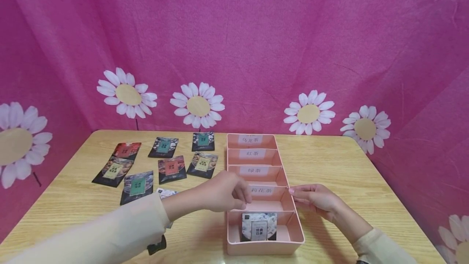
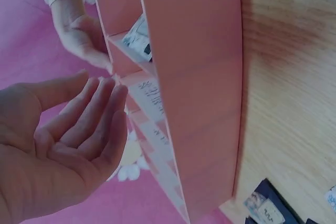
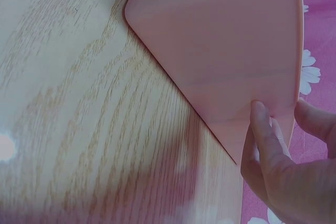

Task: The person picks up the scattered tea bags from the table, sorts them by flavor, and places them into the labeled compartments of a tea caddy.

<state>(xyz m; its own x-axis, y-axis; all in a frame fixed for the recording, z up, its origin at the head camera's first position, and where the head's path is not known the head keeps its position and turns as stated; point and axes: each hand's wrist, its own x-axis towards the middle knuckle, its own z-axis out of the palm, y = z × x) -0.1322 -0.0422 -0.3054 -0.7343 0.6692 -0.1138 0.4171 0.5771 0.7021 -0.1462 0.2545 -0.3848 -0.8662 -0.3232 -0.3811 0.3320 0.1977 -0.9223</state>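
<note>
"Left first?"
"On my feed: dark flat packets (image 1: 172,169) at ten o'clock, then the left hand (image 1: 226,192), fingers loosely bent, gripping nothing, over the long pink plastic box (image 1: 264,249)."
"Its axis?"
"Six to twelve, open side up. The right hand (image 1: 322,199) pinches its three-o'clock rim; pale wooden tabletop (image 1: 337,166) reaches its edge beyond."

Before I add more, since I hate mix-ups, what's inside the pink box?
A white packet sits in the nearest compartment of the pink box. Labels show in four others; dividers and the left hand hide parts inside. Anything under the packet is covered.
</note>
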